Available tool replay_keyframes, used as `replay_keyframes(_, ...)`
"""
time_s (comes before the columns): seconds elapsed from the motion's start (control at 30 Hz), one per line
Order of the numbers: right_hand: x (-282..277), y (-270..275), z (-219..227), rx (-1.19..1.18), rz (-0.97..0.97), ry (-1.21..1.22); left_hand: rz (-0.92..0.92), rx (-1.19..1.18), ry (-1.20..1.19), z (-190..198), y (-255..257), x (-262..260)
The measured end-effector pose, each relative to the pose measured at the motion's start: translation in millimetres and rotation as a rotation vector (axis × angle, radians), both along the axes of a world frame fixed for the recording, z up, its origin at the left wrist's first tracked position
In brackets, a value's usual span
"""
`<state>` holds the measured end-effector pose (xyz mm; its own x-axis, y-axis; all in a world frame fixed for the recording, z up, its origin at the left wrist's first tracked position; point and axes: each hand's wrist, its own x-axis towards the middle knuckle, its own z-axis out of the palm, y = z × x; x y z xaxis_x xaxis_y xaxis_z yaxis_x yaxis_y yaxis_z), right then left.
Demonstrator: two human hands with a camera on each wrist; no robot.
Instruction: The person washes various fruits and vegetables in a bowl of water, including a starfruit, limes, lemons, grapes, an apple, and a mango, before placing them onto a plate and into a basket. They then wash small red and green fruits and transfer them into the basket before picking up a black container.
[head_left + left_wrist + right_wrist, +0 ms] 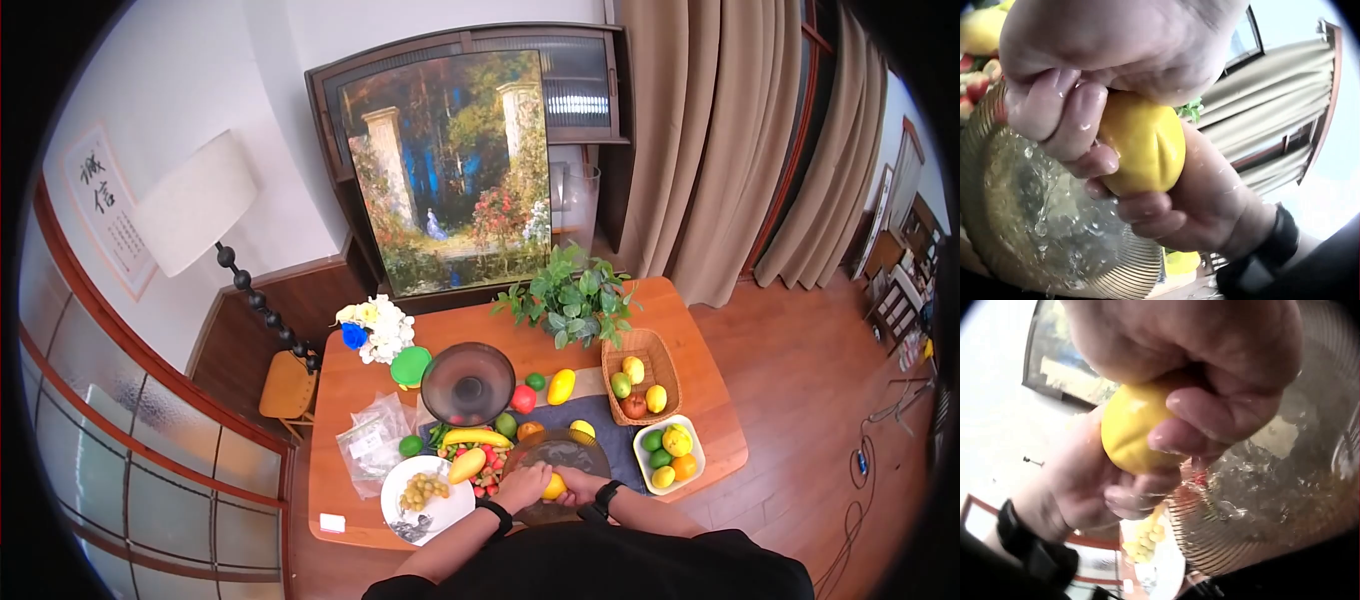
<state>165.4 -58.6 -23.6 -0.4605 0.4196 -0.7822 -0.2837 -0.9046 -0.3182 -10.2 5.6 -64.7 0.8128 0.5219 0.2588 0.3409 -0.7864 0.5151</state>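
Observation:
A smooth yellow fruit (1147,144) with a crease down its side is wet and held between both hands. In the head view my left hand (525,487) grips it from the left and my right hand (577,484) from the right. Curled fingers wrap it on both sides in the wrist views, with water drops on the skin. Below the hands is a ribbed clear bowl (1210,547) of water, its surface rippled and splashing. Left of the bowl in the head view are a yellow mango (466,465) and a heap of red and green produce (490,470).
A white plate (455,508) with grapes (424,490) stands at left, near plastic bags (372,445). A second dark bowl (468,384) sits farther back. At right are a wicker basket (640,345) and a white tray (647,478), both with fruit. A leafy plant (570,300) stands behind.

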Motion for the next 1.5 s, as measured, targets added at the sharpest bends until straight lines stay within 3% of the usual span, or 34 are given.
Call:
replay_keyframes(0.03, 1, 0, 3, -0.007, 0.019, 0.021, 0.049, -0.111, 0.144, 62, -9, 0)
replay_keyframes(0.07, 2, -1, 0, -0.013, 0.037, 0.041, 0.098, -0.222, 0.288, 97, -14, 0)
replay_keyframes(0.1, 1, -1, -6, -0.014, 0.035, 0.044, 0.096, -0.223, 0.291, 79, -12, -2)
replay_keyframes(0.13, 0, 1, -11, 0.093, -0.019, -0.041, 0.107, -0.201, 0.116, 49, -8, -4)
replay_keyframes(0.17, -2, 2, -7, 0.201, -0.074, -0.127, 0.117, -0.178, -0.058, 45, -5, -4)
replay_keyframes(0.2, -4, 2, -5, 0.201, -0.076, -0.126, 0.115, -0.179, -0.057, 40, -2, -3)
replay_keyframes(0.27, -15, 3, 6, 0.837, 0.021, -1.085, 0.33, -0.912, 0.115, 36, 4, 0)
replay_keyframes(0.3, -18, 0, 18, 1.1, -0.013, -1.213, 0.333, -0.914, 0.118, 38, 5, -2)
replay_keyframes(0.43, -15, -2, 28, 1.213, -0.048, -1.241, 0.419, -1.997, 0.016, 48, 11, -5)
replay_keyframes(0.47, -14, -1, 22, 1.038, -0.035, -1.144, 0.434, -2.268, -0.014, 49, 10, -6)
replay_keyframes(0.5, -12, 1, 9, 0.867, -0.024, -1.042, 0.437, -2.268, -0.009, 42, 7, -5)
replay_keyframes(0.53, -10, 3, -4, 0.865, -0.029, -1.039, 0.468, -1.844, 0.005, 35, 2, -1)
replay_keyframes(0.57, -6, 5, -26, 0.524, -0.065, -0.743, 0.476, -1.421, 0.02, 29, -1, 1)
replay_keyframes(0.6, -6, 6, -27, 0.192, -0.097, -0.441, 0.473, -1.419, 0.026, 26, 0, 1)
replay_keyframes(0.63, -5, 4, -28, 0.191, -0.102, -0.439, 0.396, -1.125, 0.028, 23, 1, 2)
replay_keyframes(0.67, -8, 0, -9, 0.145, -0.194, -0.282, 0.319, -0.836, 0.03, 19, -1, 1)
replay_keyframes(0.7, -8, 0, 2, 0.099, -0.282, -0.126, 0.32, -0.839, 0.033, 12, -4, 2)
replay_keyframes(0.77, 4, 10, 3, 0.074, -0.252, 0.004, 0.257, -0.453, -0.34, 4, -8, 6)
replay_keyframes(0.8, 8, 13, 2, 0.052, -0.223, 0.132, 0.258, -0.453, -0.339, 25, -10, 6)
replay_keyframes(0.87, 9, 14, 3, 0.037, -0.225, 0.111, 0.271, -1.094, -0.362, 61, -11, 5)
replay_keyframes(0.9, 8, 13, 6, 0.059, -0.244, 0.076, 0.27, -1.093, -0.36, 60, -10, 4)
replay_keyframes(0.97, 3, 12, 7, 0.083, -0.264, 0.039, 0.349, -1.336, -0.405, 56, -7, 3)
replay_keyframes(1.0, -6, 9, 2, 0.158, -0.308, -0.097, 0.349, -1.336, -0.404, 49, -3, 3)
replay_keyframes(1.07, -16, 10, 3, 0.235, -0.349, -0.232, 0.601, -1.595, -0.174, 41, 7, 0)
replay_keyframes(1.1, -20, 7, 9, 0.434, -0.261, -0.408, 0.601, -1.594, -0.174, 39, 9, -5)
replay_keyframes(1.13, -23, 6, 14, 0.631, -0.167, -0.582, 0.494, -1.853, -0.155, 37, 11, -11)
replay_keyframes(1.17, -24, 6, 15, 0.633, -0.101, -0.614, 0.372, -2.107, -0.133, 43, 12, -13)
replay_keyframes(1.27, -23, 6, -5, 0.811, -0.098, -0.726, 0.369, -2.188, -0.291, 61, 8, -9)
replay_keyframes(1.3, -18, 8, -17, 0.812, -0.101, -0.725, 0.368, -2.186, -0.289, 47, 10, -10)
replay_keyframes(1.37, -7, 8, -29, 0.962, 0.138, -1.045, 0.49, -1.939, -0.238, 29, 7, -11)
replay_keyframes(1.4, 0, 6, -29, 0.961, 0.137, -1.043, 0.492, -1.938, -0.236, 27, 3, -9)
replay_keyframes(1.47, 14, 5, -25, 0.83, 0.276, -1.395, 0.595, -1.679, -0.041, 21, -5, -6)
replay_keyframes(1.5, 14, 1, -9, 0.816, 0.191, -1.501, 0.595, -1.68, -0.043, 19, -5, -7)
